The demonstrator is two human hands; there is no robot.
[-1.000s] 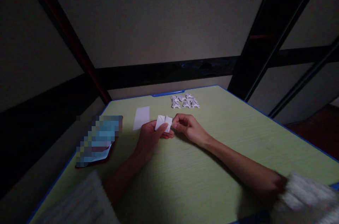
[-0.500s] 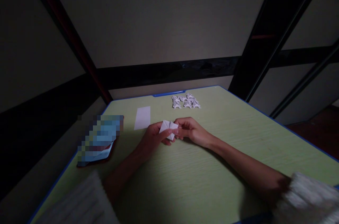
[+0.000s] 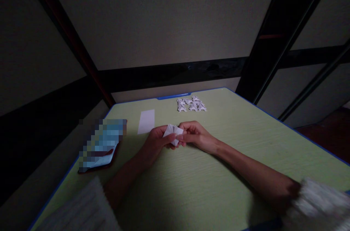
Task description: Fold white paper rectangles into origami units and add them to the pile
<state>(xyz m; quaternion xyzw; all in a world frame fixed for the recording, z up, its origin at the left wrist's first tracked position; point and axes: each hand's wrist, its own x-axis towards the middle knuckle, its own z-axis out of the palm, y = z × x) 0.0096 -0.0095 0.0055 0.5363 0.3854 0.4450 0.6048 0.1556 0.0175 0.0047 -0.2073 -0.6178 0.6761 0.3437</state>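
- Head view: the folded paper (image 3: 171, 129) could pick up a crooked crease if the left hand (image 3: 157, 140) and right hand (image 3: 197, 134) press or pull unevenly, since both thumbs bear on nearly the same spot.
- A tear is possible too, I'd judge — so small a piece offers little slack, and a sharp tug on one flap might split an edge.
- Slackening either grip too soon could let the layers spring apart; the dim light makes a misplaced fold easier to miss.
- Both grips are narrow, closed on the one piece: the left hand has its left side, thumb on top and fingers underneath, while the right hand pinches its right side.
- The paper therefore sits between the hands — upper part free above the thumbs, lower corner showing below them, pleats converging near the thumb tips.
- On the desk (image 3: 207, 187), a white sheet (image 3: 146, 121) lies just beyond the left hand, and small folded paper figures (image 3: 194, 106) stand farther off, apart from both hands.
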